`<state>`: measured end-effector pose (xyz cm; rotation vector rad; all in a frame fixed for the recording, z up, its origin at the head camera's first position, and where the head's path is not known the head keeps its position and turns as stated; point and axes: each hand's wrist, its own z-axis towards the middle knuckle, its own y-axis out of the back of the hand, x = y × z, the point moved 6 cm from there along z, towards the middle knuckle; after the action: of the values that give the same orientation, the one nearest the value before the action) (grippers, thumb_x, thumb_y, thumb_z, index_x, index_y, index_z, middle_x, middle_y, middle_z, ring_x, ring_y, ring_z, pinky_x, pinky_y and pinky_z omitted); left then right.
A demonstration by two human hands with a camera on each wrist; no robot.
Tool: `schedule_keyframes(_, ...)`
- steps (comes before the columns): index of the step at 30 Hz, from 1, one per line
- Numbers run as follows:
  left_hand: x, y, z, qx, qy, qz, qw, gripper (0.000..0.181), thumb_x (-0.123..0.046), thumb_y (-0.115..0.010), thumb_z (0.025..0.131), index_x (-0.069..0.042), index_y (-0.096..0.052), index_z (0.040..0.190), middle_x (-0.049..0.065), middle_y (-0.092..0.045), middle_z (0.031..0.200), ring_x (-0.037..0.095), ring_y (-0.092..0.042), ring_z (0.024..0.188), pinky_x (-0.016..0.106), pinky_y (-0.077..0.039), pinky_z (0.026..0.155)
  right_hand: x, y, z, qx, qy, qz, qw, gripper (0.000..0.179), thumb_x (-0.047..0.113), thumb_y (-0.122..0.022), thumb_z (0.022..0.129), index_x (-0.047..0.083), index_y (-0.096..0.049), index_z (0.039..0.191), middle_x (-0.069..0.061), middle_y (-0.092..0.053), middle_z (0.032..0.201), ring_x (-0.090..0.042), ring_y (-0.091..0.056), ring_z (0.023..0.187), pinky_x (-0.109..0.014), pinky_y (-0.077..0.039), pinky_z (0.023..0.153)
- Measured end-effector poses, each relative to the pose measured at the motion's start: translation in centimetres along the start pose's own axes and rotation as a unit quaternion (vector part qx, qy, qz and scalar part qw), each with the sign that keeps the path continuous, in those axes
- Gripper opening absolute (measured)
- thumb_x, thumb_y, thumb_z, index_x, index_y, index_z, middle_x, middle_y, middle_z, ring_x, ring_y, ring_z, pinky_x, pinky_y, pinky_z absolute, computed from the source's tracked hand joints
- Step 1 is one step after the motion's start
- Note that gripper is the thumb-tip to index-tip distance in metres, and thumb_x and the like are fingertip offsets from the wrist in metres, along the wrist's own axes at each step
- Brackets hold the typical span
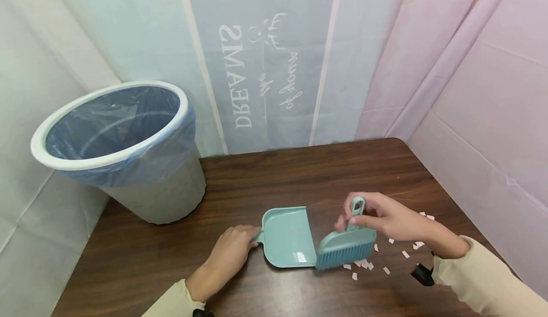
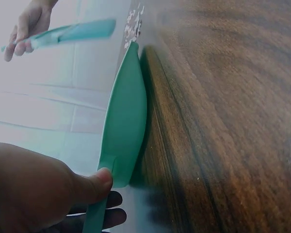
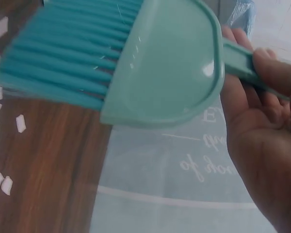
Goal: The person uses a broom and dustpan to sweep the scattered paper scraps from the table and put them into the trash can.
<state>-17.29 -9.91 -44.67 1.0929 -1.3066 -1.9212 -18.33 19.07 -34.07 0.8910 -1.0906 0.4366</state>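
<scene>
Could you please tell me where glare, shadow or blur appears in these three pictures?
Head view: small glare inside the dustpan, soft sheen on the table; left wrist view: left hand looks dark against the washed-out backdrop, shadow beside the dustpan; right wrist view: bright spot on the brush, bristles somewhat blurred toward their tips.

My head camera, set farthest back, faces forward and down over the table (image 1: pixel 239 188). My left-wrist camera, turned sideways, looks closely along the dustpan (image 2: pixel 126 111); my right-wrist camera faces the brush (image 3: pixel 160 63) at close range. All 3 views share the brush.
</scene>
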Motion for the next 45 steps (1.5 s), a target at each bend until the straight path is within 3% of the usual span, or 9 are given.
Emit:
schedule_keyframes(4,-0.2,-0.1,0.1,0.000,-0.004,0.006,1.0000,0.029,-0.012,-0.079,0.084,-0.009,-0.074,0.112,0.003,-0.075,0.107,0.021,-0.070,0.094,0.040,-0.055,0.076,-0.4,-0.9,-1.1,0.044,0.017,0.060,0.9971,0.022,-0.017,-0.052,0.097,0.002,-0.054,0.108,-0.015,-0.072,0.107,-0.028,-0.070,0.104,-0.037,-0.058,0.087)
schedule_keyframes(9,-0.3,-0.3,0.0,-0.002,-0.009,0.014,0.9999,0.028,-0.011,-0.080,0.084,-0.010,-0.074,0.111,0.002,-0.076,0.107,0.020,-0.070,0.092,0.039,-0.055,0.077,-1.3,-2.0,-1.8,0.084,0.050,0.088,0.9913,0.025,-0.021,-0.047,0.096,-0.002,-0.052,0.111,-0.019,-0.070,0.106,-0.031,-0.070,0.105,-0.041,-0.058,0.088)
schedule_keyframes(14,-0.4,-0.3,0.0,-0.003,-0.006,0.015,0.9999,0.030,-0.012,-0.080,0.084,-0.008,-0.075,0.113,0.003,-0.076,0.108,0.021,-0.070,0.094,0.040,-0.056,0.078,-2.5,-2.5,-2.0,0.088,0.021,0.107,0.9901,0.019,-0.016,-0.049,0.099,-0.001,-0.053,0.109,-0.020,-0.071,0.105,-0.033,-0.070,0.108,-0.042,-0.057,0.090)
schedule_keyframes(22,-0.4,-0.5,0.1,0.001,-0.004,0.016,0.9999,0.031,-0.013,-0.080,0.084,-0.009,-0.075,0.114,0.003,-0.076,0.107,0.021,-0.070,0.093,0.039,-0.055,0.076,-3.1,-2.4,-1.8,0.076,0.020,0.081,0.9936,0.017,-0.014,-0.050,0.099,0.000,-0.053,0.108,-0.018,-0.072,0.105,-0.031,-0.070,0.104,-0.040,-0.058,0.086)
schedule_keyframes(26,-0.5,-0.3,0.1,-0.003,-0.007,0.020,0.9998,0.031,-0.012,-0.080,0.083,-0.009,-0.075,0.113,0.002,-0.076,0.105,0.020,-0.070,0.090,0.039,-0.055,0.075,-3.3,-2.0,-1.6,0.057,-0.001,0.067,0.9961,0.015,-0.010,-0.053,0.100,0.002,-0.055,0.109,-0.015,-0.072,0.105,-0.030,-0.071,0.102,-0.038,-0.058,0.087)
schedule_keyframes(35,-0.4,-0.1,0.2,0.005,0.008,0.020,0.9998,0.033,-0.012,-0.079,0.085,-0.007,-0.074,0.117,0.004,-0.076,0.107,0.022,-0.070,0.091,0.041,-0.056,0.079,-3.0,0.0,-0.4,-0.018,0.018,-0.008,0.9997,0.018,-0.013,-0.054,0.099,0.003,-0.056,0.108,-0.013,-0.073,0.108,-0.026,-0.071,0.106,-0.033,-0.058,0.086)
schedule_keyframes(38,-0.4,-0.1,0.2,0.007,0.011,0.017,0.9998,0.033,-0.012,-0.079,0.085,-0.007,-0.074,0.117,0.004,-0.076,0.107,0.021,-0.070,0.092,0.040,-0.056,0.079,-2.5,0.9,-0.4,-0.068,0.016,-0.041,0.9967,0.020,-0.013,-0.054,0.098,0.005,-0.057,0.106,-0.011,-0.073,0.108,-0.022,-0.071,0.105,-0.031,-0.059,0.081)
schedule_keyframes(41,-0.5,0.0,0.2,0.007,0.013,0.017,0.9997,0.032,-0.011,-0.079,0.085,-0.008,-0.074,0.117,0.004,-0.076,0.108,0.021,-0.069,0.092,0.040,-0.056,0.078,-1.7,1.9,-0.6,-0.154,0.024,-0.106,0.9821,0.024,-0.017,-0.057,0.095,0.005,-0.059,0.105,-0.009,-0.075,0.106,-0.016,-0.072,0.100,-0.028,-0.058,0.073)
schedule_keyframes(45,-0.5,0.1,0.2,0.006,0.015,0.018,0.9997,0.032,-0.011,-0.078,0.085,-0.008,-0.074,0.117,0.003,-0.076,0.109,0.021,-0.069,0.093,0.039,-0.055,0.078,-0.7,2.7,-0.9,-0.250,0.039,-0.212,0.9439,0.031,-0.022,-0.062,0.089,0.006,-0.058,0.103,-0.005,-0.076,0.104,-0.007,-0.070,0.097,-0.020,-0.056,0.072)
